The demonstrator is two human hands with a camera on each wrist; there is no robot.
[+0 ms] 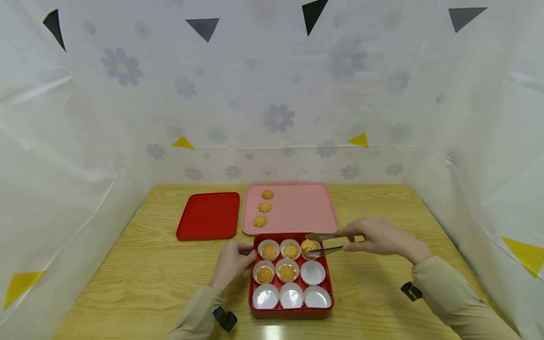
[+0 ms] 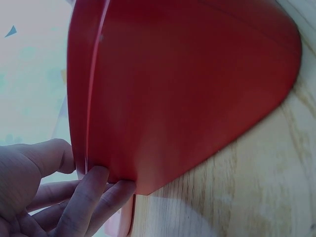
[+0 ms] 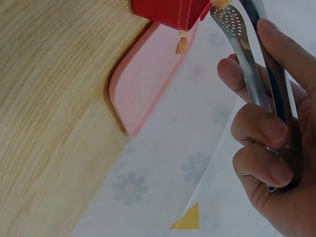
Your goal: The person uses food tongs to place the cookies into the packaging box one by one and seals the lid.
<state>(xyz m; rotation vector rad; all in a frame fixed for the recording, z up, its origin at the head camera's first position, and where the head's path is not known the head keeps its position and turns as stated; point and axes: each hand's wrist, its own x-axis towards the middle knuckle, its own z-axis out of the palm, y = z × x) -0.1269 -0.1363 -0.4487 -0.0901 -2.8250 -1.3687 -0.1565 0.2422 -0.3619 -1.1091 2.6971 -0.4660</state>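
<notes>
A red box [image 1: 293, 313] holds white paper cups in rows, some with a piped butter cookie [image 1: 287, 272] and several bare, such as a paper cup [image 1: 313, 273]. My left hand [image 1: 233, 264] holds the box at its left side near the far corner; in the left wrist view fingertips lie on the red wall, thumb at the rim. My right hand [image 1: 376, 238] grips metal tongs [image 3: 254, 81] with perforated tips. Their tips straddle a cookie [image 1: 310, 246] at the far right cup. In the right wrist view only a bit of this cookie shows at the top.
Behind the box lies a pink tray [image 1: 301, 208] with three cookies in a column on its left, among them a star-shaped cookie [image 1: 260, 221]. A flat red tray [image 1: 209, 216] sits left of it. Patterned white sheeting [image 1: 276, 85] encloses the wooden table [image 1: 148, 264].
</notes>
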